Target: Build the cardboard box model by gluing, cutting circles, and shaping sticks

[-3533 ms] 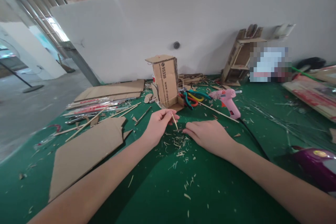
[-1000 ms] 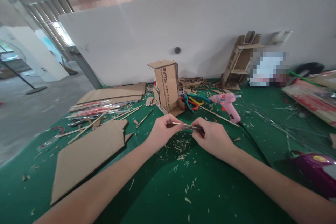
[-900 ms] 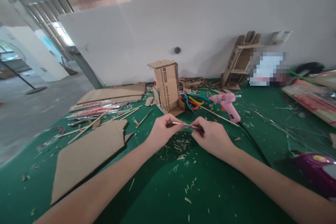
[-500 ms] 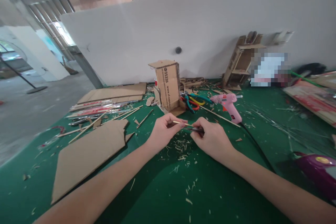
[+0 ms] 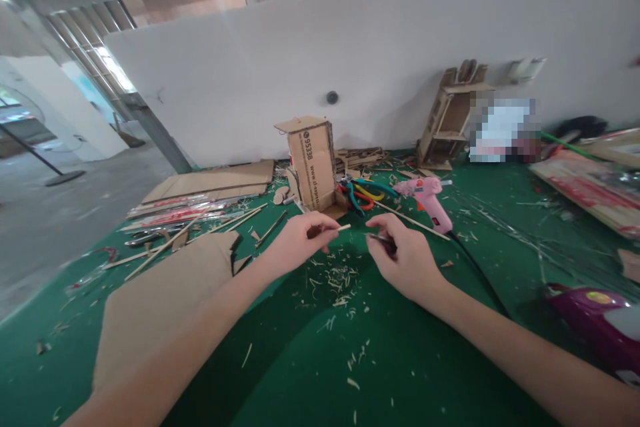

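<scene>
My left hand [image 5: 306, 240] pinches a short wooden stick [image 5: 345, 227], whose pale tip sticks out to the right of my fingertips. Across a small gap, my right hand [image 5: 403, 255] is closed on a small knife [image 5: 386, 240]. Most of it is hidden in the palm; a dark part and a thin tip show at the fingers. Below both hands, curled wood shavings [image 5: 340, 277] lie scattered on the green tabletop [image 5: 280, 360]. Just behind my left hand stands an upright cardboard structure [image 5: 314, 163] with printed text.
Pliers with coloured handles [image 5: 361, 197] and a pink glue gun [image 5: 427, 197] with a black cord lie right of centre. At left are a cardboard sheet [image 5: 165, 293], thin sticks [image 5: 165, 243] and a metal rod [image 5: 271, 229]. A purple object [image 5: 585, 313] sits at the right edge.
Half a second ago the stick reached the knife; now my hands are apart. The stick has drawn left and most of it is hidden in my left hand. The view has shifted slightly.
</scene>
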Available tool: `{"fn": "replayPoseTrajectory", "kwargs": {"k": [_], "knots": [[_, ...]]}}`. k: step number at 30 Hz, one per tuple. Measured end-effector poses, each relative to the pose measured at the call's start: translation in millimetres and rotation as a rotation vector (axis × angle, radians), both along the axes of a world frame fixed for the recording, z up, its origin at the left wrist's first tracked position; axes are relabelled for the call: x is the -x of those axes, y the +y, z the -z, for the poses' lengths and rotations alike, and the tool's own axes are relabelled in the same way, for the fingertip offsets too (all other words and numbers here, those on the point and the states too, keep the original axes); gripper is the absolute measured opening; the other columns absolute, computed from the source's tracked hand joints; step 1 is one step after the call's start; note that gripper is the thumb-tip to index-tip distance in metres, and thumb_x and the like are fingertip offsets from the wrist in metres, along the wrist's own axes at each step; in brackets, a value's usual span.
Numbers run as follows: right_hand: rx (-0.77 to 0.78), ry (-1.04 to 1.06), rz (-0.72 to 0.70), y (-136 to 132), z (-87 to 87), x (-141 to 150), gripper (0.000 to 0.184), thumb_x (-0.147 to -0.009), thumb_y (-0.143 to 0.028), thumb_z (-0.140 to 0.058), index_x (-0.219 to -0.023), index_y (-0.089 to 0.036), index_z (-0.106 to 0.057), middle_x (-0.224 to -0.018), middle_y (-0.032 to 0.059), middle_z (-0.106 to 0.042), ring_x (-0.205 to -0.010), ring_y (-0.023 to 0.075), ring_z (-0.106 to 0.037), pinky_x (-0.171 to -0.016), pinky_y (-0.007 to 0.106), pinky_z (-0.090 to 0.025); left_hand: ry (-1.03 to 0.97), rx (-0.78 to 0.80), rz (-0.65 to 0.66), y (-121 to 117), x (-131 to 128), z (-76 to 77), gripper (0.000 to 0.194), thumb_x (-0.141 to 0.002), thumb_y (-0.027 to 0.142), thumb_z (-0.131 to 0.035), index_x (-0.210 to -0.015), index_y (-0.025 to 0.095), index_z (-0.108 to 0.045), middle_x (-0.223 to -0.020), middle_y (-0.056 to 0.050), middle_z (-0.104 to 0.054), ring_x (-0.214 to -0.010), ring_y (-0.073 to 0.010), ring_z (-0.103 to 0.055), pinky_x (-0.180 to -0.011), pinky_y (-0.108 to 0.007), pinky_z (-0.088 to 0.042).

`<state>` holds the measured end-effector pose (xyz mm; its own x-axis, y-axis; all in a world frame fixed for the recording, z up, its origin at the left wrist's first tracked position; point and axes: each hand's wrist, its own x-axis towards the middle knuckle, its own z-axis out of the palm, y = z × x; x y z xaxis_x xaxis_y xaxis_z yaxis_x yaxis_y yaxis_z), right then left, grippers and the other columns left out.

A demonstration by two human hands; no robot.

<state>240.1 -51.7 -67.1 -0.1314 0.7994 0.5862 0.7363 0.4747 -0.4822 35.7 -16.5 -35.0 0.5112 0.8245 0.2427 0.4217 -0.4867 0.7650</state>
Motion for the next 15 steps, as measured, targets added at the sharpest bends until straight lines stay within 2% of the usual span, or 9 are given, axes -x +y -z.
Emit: {"fn": "replayPoseTrajectory", "kwargs": {"k": [2,5,10,15], "knots": [[0.002,-0.06,-0.027,-0.9,-1.5,-0.1,0.02,-0.083,-0.027,-0.049,-0.099,-0.019,-0.057,-0.059,-0.0032,-0.053,-0.052,0.0117,-0.052,-0.053,0.023,-0.037,0.111,-0.047,0.042,2.2,4.6,-3.6,0.017,-0.081,0.033,-0.06,-0.087,0.021,-0.069,-0.079,-0.003,-0.065,-0.062,-0.0129,-0.058,-0.056,-0.025,-0.043],[0.04,-0.177,-0.076,-0.5,-1.6,0.3,0.018,-0.084,-0.028,-0.05,-0.097,-0.022,-0.061,-0.068,-0.001,-0.062,-0.058,0.0125,-0.057,-0.055,0.023,-0.037,0.161,-0.081,0.08,2.5,8.6,-6.5,0.012,-0.078,0.031,-0.064,-0.084,0.021,-0.068,-0.075,-0.002,-0.065,-0.065,-0.0145,-0.058,-0.056,-0.025,-0.043],[0.108,-0.273,-0.185,1.7,-0.4,0.1,0.019,-0.083,-0.018,-0.047,-0.091,-0.023,-0.063,-0.085,0.0,-0.069,-0.068,0.0129,-0.061,-0.057,0.023,-0.038,0.08,-0.019,0.082,-4.4,5.6,-11.3,0.013,-0.077,0.028,-0.065,-0.086,0.019,-0.065,-0.078,-0.003,-0.067,-0.072,-0.0162,-0.062,-0.064,-0.027,-0.048],[0.157,-0.28,-0.192,2.7,0.6,0.4,0.02,-0.078,-0.014,-0.049,-0.091,-0.022,-0.062,-0.082,-0.0008,-0.069,-0.065,0.0125,-0.061,-0.058,0.023,-0.038,-0.072,0.071,0.016,-8.8,-1.3,-9.6,0.019,-0.074,0.029,-0.067,-0.09,0.017,-0.064,-0.083,-0.005,-0.067,-0.074,-0.0163,-0.064,-0.065,-0.026,-0.05]]}}
